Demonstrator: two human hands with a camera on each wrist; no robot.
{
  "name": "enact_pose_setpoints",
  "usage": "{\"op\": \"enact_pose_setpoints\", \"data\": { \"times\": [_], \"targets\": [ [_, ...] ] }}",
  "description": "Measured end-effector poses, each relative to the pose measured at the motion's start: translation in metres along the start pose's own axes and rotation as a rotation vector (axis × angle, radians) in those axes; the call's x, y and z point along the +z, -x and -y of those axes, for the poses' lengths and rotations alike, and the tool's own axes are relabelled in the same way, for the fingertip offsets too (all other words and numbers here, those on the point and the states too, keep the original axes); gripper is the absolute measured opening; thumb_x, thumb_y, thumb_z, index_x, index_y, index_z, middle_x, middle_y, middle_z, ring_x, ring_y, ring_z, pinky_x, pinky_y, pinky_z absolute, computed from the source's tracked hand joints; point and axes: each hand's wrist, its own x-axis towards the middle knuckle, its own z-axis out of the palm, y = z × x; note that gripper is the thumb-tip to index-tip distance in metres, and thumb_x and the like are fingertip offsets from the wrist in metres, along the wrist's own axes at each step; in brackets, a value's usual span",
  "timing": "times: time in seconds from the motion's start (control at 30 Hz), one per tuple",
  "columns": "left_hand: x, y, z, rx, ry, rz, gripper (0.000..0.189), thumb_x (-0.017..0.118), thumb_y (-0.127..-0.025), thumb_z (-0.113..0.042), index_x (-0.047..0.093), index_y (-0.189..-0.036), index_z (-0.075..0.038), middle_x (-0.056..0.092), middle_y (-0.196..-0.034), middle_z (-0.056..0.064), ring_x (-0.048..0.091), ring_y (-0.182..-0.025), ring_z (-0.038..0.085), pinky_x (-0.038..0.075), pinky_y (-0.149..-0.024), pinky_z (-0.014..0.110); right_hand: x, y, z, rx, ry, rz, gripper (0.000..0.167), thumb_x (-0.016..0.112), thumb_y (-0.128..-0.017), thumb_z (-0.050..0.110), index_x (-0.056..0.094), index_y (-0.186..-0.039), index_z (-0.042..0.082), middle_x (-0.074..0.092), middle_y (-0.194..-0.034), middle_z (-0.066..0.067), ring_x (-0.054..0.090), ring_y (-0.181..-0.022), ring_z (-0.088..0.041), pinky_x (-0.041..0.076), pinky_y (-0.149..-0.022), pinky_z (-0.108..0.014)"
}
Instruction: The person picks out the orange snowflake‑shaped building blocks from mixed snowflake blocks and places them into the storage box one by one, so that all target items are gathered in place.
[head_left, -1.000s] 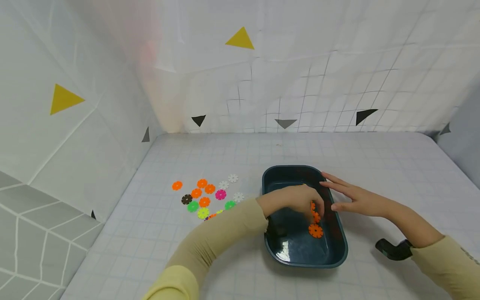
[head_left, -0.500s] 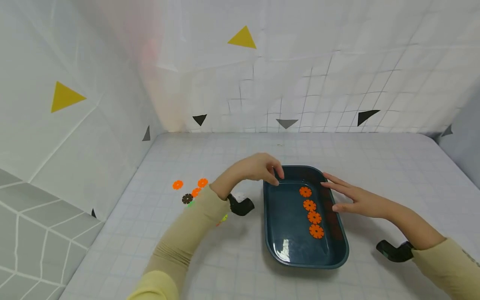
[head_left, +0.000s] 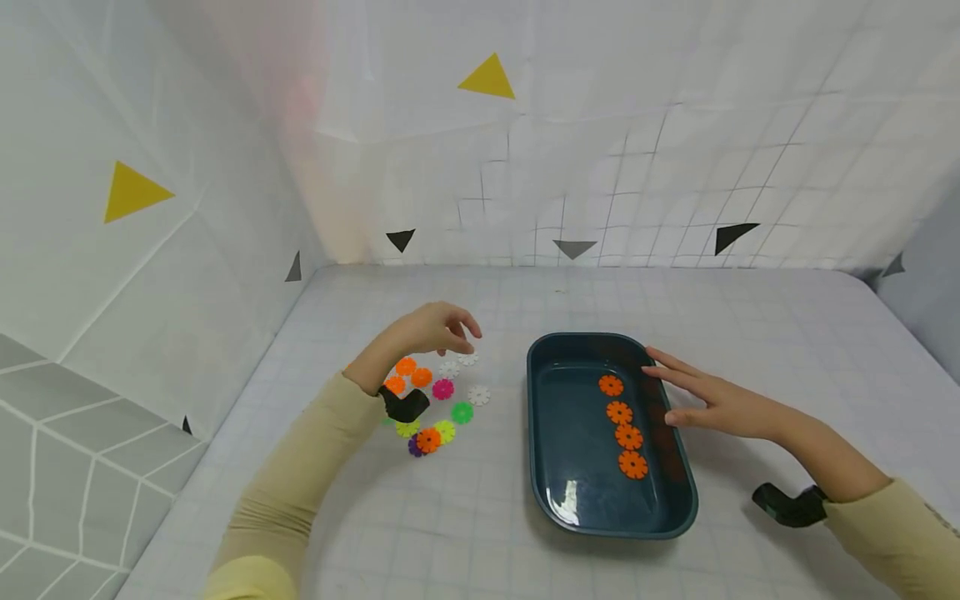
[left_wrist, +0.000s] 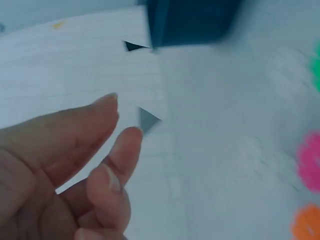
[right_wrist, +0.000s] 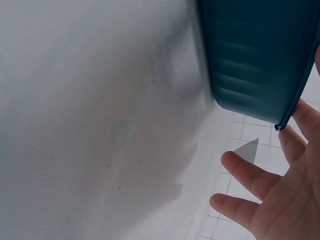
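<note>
A dark blue tray stands on the table, with several orange notched discs lying in a column along the right part of its floor. My right hand rests fingertips on the tray's right rim; its fingers are straight and spread, and the right wrist view shows them at the rim beside the outer wall. Left of the tray, my left hand is over the far side of the loose discs, near a white disc. Its thumb and fingers are loosely bent and apart in the left wrist view, holding nothing.
Loose discs lie on the table: a pink disc, a green disc and an orange disc overlapping a purple one. My left forearm hides part of this group. White gridded sheeting rises behind the table.
My left hand has left the tray and moved leftward to the loose discs. The orange discs, partly hidden by it before, now lie uncovered in the tray. My right hand stays at the rim.
</note>
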Motion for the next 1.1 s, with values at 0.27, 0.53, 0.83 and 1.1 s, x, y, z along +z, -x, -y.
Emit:
{"op": "enact_pose_setpoints", "data": {
  "times": [0.27, 0.53, 0.83, 1.1],
  "targets": [
    [0.005, 0.007, 0.05, -0.051, -0.06, 0.015, 0.025, 0.064, -0.085, -0.016, 0.062, -0.109, -0.01, 0.06, -0.093, 0.005, 0.057, -0.083, 0.026, 0.049, -0.078, 0.037, 0.0, 0.001, 0.0, 0.0, 0.011, -0.005, 0.064, 0.063, -0.085, 0.027, 0.034, -0.141, 0.01, 0.011, -0.152, -0.015, 0.019, -0.131, -0.048, 0.025, -0.09, -0.071],
    [0.013, 0.021, 0.074, 0.057, -0.072, 0.015, 0.021, 0.063, -0.085, -0.013, 0.063, -0.105, -0.01, 0.059, -0.087, 0.0, 0.053, -0.074, 0.018, 0.048, -0.067, 0.031, 0.001, 0.0, -0.001, -0.005, 0.009, -0.009, 0.064, 0.063, -0.086, 0.027, 0.034, -0.141, 0.011, 0.011, -0.152, -0.015, 0.018, -0.131, -0.047, 0.025, -0.091, -0.071],
    [0.024, 0.034, 0.099, 0.14, -0.117, 0.04, 0.02, 0.065, -0.083, -0.012, 0.064, -0.104, -0.014, 0.057, -0.088, -0.002, 0.05, -0.071, 0.016, 0.044, -0.062, 0.026, 0.0, 0.0, -0.001, -0.001, 0.009, -0.008, 0.065, 0.063, -0.086, 0.027, 0.034, -0.141, 0.01, 0.01, -0.152, -0.015, 0.018, -0.131, -0.048, 0.025, -0.09, -0.071],
    [0.029, 0.042, 0.11, 0.145, -0.194, 0.06, 0.022, 0.069, -0.08, -0.011, 0.064, -0.101, -0.017, 0.058, -0.093, -0.004, 0.049, -0.085, 0.015, 0.044, -0.073, 0.027, 0.0, 0.001, -0.001, -0.01, 0.009, -0.005, 0.064, 0.063, -0.086, 0.027, 0.034, -0.141, 0.011, 0.01, -0.152, -0.014, 0.018, -0.131, -0.048, 0.025, -0.09, -0.071]
  ]
}}
